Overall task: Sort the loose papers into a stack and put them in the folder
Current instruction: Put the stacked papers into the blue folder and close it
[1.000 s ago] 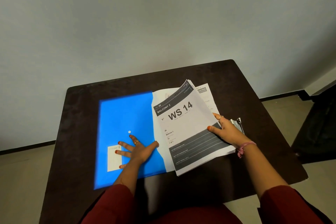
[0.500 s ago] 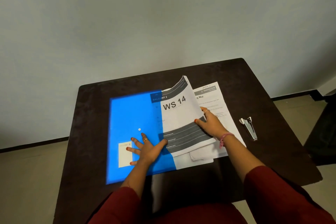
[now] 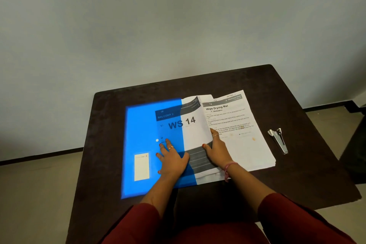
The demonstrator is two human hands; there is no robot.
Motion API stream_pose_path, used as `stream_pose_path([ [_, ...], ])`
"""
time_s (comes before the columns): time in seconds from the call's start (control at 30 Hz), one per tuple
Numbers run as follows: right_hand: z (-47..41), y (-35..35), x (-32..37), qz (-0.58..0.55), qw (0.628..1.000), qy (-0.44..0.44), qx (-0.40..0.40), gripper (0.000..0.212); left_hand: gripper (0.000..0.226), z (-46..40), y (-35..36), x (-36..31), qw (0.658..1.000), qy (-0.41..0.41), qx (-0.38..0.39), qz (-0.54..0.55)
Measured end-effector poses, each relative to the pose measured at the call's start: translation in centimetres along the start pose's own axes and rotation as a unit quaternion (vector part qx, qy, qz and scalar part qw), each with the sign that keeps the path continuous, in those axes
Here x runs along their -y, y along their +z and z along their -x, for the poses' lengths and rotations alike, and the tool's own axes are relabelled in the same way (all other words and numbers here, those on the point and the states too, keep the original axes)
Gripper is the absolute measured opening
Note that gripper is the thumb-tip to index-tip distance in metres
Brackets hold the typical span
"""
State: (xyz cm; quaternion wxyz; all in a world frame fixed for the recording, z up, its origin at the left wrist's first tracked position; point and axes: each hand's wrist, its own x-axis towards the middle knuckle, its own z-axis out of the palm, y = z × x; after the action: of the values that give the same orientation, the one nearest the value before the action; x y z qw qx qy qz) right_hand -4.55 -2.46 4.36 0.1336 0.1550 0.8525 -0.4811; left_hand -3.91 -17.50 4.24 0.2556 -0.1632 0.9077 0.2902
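On the dark table [image 3: 297, 105] lies a translucent blue folder [image 3: 142, 125], and the "WS 14" sheet [image 3: 190, 123] is partly slid under its cover, its left half showing through the blue. The left hand [image 3: 172, 161] lies flat on the folder cover, fingers spread. The right hand [image 3: 216, 148] pinches the sheet's right edge, thumb on top. Beside it, a white paper stack [image 3: 247, 144] topped by "Wipe Drying Mat" rests on the table. A staple remover [image 3: 279, 140] lies well apart to the right.
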Motion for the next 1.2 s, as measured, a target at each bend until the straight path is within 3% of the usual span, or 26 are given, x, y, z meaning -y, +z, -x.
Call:
stream_pose_path([
  [0.17, 0.0, 0.5, 0.0, -0.024, 0.999, 0.002, -0.024, 0.063, 0.073, 0.2, 0.4, -1.6, 0.981, 0.105, 0.01, -0.163],
  [0.37, -0.1, 0.8, 0.2, -0.028, 0.999, 0.008, -0.017, 0.066, 0.063, 0.2, 0.8, -2.9, 0.945, 0.102, 0.039, -0.307],
  [0.73, -1.0, 1.9, 1.5, 0.007, 0.999, -0.025, 0.024, 0.068, 0.073, 0.8, 1.2, -2.7, 0.969, 0.11, 0.002, -0.222],
  [0.97, -1.1, 3.6, 2.1, -0.013, 0.985, -0.024, 0.17, 0.071, 0.082, 0.9, 0.7, -3.0, 0.981, 0.099, 0.022, -0.168],
  [1.03, -1.3, 3.9, 2.1, -0.002, 0.989, -0.018, 0.147, 0.069, 0.086, 0.9, 0.6, -2.9, 0.981, 0.101, 0.026, -0.166],
  [1.2, -1.6, 4.3, 1.7, 0.004, 1.0, 0.011, 0.002, 0.051, 0.094, 0.8, 0.5, -2.9, 0.981, 0.108, 0.041, -0.153],
])
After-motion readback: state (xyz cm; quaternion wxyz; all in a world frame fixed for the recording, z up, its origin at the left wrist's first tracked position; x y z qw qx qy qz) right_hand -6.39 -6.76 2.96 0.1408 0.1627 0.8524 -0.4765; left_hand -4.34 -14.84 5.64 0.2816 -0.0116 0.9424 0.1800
